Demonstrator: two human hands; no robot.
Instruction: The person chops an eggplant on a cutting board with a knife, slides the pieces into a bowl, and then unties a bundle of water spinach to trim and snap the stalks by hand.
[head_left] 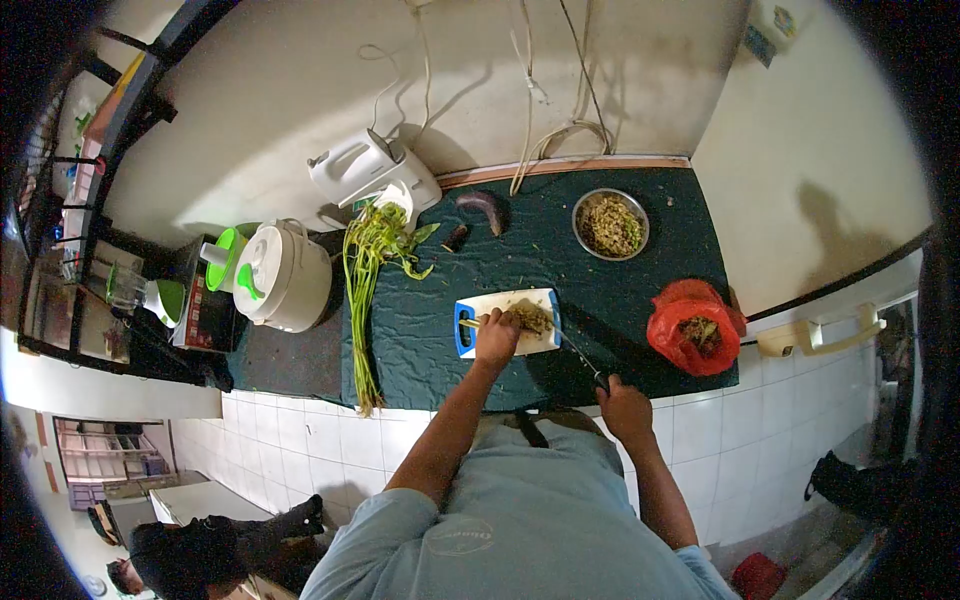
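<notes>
A white cutting board (540,342) with blue ends lies on the dark green cloth. Over its middle, my left hand (498,338) is closed around pale green stalks (469,323), whose ends stick out toward the blue handle. Against the fingers of that hand lies a heap of chopped vegetable (533,317). My right hand (625,410) grips a knife (580,352) by its dark handle, near the table's front edge. The blade points up and left, its tip at the board's right side beside the heap.
A bunch of leafy stalks (366,300) stretches to the front edge at left. Behind stand a white rice cooker (288,278) and a white mixer (375,170). An eggplant (483,210), a metal bowl of chopped vegetable (581,243) and a red plastic bag (672,345) surround the board. Another person (220,550) is at lower left.
</notes>
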